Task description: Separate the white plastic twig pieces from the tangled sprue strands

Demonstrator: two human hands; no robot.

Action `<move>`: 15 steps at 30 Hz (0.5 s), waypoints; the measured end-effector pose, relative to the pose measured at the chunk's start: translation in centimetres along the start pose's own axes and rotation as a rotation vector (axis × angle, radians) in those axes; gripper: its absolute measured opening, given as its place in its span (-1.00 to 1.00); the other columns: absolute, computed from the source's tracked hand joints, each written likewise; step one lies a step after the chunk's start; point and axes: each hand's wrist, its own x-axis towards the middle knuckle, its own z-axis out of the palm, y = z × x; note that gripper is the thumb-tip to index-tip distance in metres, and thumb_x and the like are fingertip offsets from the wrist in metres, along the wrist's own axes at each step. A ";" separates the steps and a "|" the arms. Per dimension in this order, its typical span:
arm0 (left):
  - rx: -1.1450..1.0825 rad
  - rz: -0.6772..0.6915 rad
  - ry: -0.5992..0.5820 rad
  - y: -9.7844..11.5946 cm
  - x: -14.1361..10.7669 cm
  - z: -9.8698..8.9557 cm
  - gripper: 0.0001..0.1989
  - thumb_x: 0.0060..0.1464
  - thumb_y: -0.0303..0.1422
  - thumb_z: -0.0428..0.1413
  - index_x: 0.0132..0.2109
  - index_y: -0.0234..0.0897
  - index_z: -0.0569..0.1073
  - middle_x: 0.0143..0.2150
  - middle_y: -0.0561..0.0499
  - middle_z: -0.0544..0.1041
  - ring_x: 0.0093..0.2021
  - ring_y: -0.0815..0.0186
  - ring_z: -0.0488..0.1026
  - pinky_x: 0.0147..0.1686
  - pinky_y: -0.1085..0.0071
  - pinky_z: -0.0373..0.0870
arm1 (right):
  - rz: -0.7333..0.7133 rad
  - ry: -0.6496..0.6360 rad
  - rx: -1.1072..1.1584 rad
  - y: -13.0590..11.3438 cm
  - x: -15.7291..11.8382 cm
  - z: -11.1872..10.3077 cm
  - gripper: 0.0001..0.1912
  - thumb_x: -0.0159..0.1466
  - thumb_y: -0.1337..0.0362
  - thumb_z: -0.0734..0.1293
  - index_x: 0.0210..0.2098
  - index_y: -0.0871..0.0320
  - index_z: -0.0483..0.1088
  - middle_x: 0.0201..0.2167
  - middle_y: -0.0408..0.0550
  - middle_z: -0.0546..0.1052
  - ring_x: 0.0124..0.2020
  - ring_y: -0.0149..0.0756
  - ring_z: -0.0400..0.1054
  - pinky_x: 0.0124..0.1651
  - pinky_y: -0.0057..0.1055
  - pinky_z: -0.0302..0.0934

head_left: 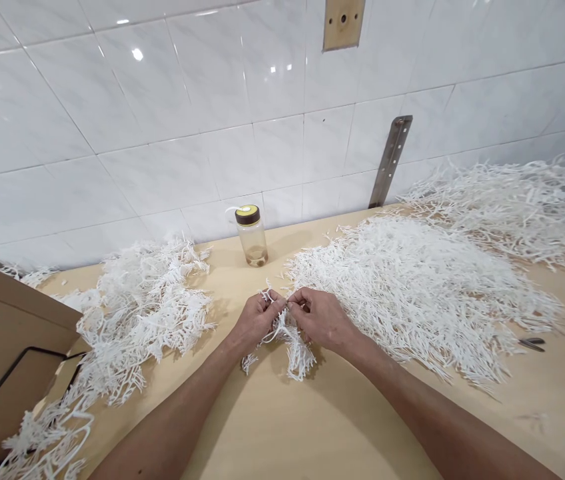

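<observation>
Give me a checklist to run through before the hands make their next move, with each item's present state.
1. Left hand and right hand both at the white, branching, string-like bundle: ok, fingertips nearly meeting.
2. Exactly which strands the fingertips pinch: cannot tell, too small.
3. Clear cylindrical bottle with dark-and-yellow lid upright and lidded: ok.
4. Left heap of white strands apart from the left hand: ok.
5. Broad right heap of white strands well away from the right hand and forearm: not ok, it spreads close beside them.
6. Small dark two-pronged tool away from the hands: ok, at the right heap's outer edge.
</observation>
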 end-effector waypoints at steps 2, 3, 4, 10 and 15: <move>0.046 0.028 0.003 0.1 -0.1 0.1 -0.62 0.06 -0.04 0.17 -0.37 -0.27 0.32 -0.62 0.19 0.26 -0.65 0.50 0.11 -0.62 0.53 0.07 | -0.018 0.022 -0.069 0.0 0.0 0.1 -0.85 0.24 0.28 0.24 -0.34 0.13 0.45 -0.51 -0.16 0.54 -0.55 -0.36 0.38 -0.45 -0.45 0.20; 0.081 0.048 0.011 0.1 -0.1 0.1 -0.63 0.07 -0.05 0.16 -0.37 -0.27 0.32 -0.61 0.19 0.25 -0.64 0.50 0.11 -0.60 0.52 0.08 | -0.029 0.035 -0.103 0.0 0.0 0.2 -0.86 0.23 0.30 0.24 -0.35 0.12 0.45 -0.50 -0.15 0.54 -0.51 -0.35 0.39 -0.43 -0.45 0.19; 0.124 0.070 0.023 0.1 -0.2 0.2 -0.65 0.09 -0.06 0.14 -0.37 -0.27 0.33 -0.61 0.19 0.24 -0.63 0.49 0.11 -0.59 0.51 0.09 | -0.042 0.047 -0.134 0.1 0.0 0.3 -0.87 0.23 0.31 0.24 -0.36 0.12 0.44 -0.49 -0.15 0.54 -0.48 -0.34 0.39 -0.41 -0.45 0.18; 0.381 0.203 0.140 0.4 -0.6 0.6 -0.74 0.16 -0.17 0.07 -0.36 -0.27 0.37 -0.56 0.14 0.27 -0.55 0.42 0.18 -0.51 0.48 0.13 | -0.056 0.054 -0.195 0.2 0.1 0.7 -0.88 0.24 0.34 0.24 -0.39 0.13 0.40 -0.50 -0.15 0.51 -0.44 -0.33 0.34 -0.38 -0.43 0.11; 0.321 0.177 0.071 0.6 -0.7 0.4 -0.72 0.16 -0.13 0.08 -0.31 -0.27 0.39 -0.58 0.14 0.29 -0.58 0.42 0.19 -0.53 0.49 0.15 | -0.120 0.064 -0.154 0.6 0.0 0.7 -0.86 0.28 0.32 0.21 -0.37 0.13 0.39 -0.48 -0.16 0.50 -0.44 -0.35 0.32 -0.37 -0.44 0.09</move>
